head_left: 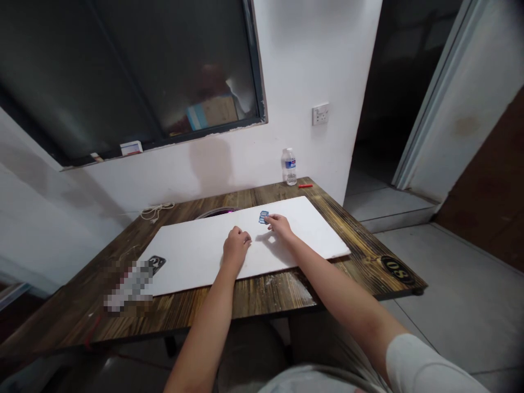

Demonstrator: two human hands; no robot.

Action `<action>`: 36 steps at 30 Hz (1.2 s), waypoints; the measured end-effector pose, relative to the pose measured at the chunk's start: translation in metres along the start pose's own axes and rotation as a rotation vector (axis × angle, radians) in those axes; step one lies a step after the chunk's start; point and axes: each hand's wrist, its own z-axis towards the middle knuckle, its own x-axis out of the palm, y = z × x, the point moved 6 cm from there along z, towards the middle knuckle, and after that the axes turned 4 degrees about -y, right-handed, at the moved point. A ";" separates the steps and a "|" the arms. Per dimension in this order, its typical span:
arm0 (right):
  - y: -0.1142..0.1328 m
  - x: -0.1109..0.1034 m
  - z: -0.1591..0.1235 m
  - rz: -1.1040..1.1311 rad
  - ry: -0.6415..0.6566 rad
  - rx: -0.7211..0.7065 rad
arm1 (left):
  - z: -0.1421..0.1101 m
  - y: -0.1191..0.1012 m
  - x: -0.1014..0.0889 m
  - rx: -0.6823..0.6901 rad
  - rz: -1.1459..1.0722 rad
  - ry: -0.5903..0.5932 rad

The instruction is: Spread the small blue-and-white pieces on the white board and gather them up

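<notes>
A large white board (196, 254) lies across a dark wooden table (266, 295). My right hand (279, 225) reaches over the board and pinches a small blue card-like object (263, 216) at its far edge. My left hand (236, 245) rests on the board just to the left, fingers curled into a loose fist; anything inside them is hidden.
A clear water bottle (289, 166) and a red pen (305, 186) stand at the table's far right corner by the wall. A coiled cord (156, 210) lies at the back left. A small dark sticker (155, 263) sits at the board's near-left corner. An open doorway is to the right.
</notes>
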 end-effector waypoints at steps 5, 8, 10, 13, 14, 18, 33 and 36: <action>-0.002 0.005 -0.001 -0.048 0.038 -0.002 | 0.002 0.002 -0.009 -0.070 -0.231 -0.121; -0.003 0.009 0.000 -0.090 0.073 -0.027 | 0.003 -0.003 -0.014 0.029 -0.406 -0.232; -0.004 0.012 -0.001 -0.110 0.109 -0.045 | 0.002 -0.004 -0.014 0.051 -0.477 -0.260; -0.002 0.018 -0.005 -0.117 0.179 -0.085 | 0.002 -0.005 -0.015 0.046 -0.555 -0.285; 0.000 0.019 -0.007 -0.117 0.204 -0.099 | 0.002 -0.004 -0.015 0.039 -0.584 -0.300; 0.003 0.027 -0.014 -0.104 0.302 -0.110 | 0.005 0.009 -0.008 -0.084 -0.699 -0.348; -0.002 0.036 -0.015 -0.163 0.471 -0.214 | 0.007 0.028 0.012 -0.349 -0.769 -0.223; -0.006 0.032 -0.012 -0.347 0.429 -0.276 | 0.007 0.031 0.018 -0.354 -0.650 -0.159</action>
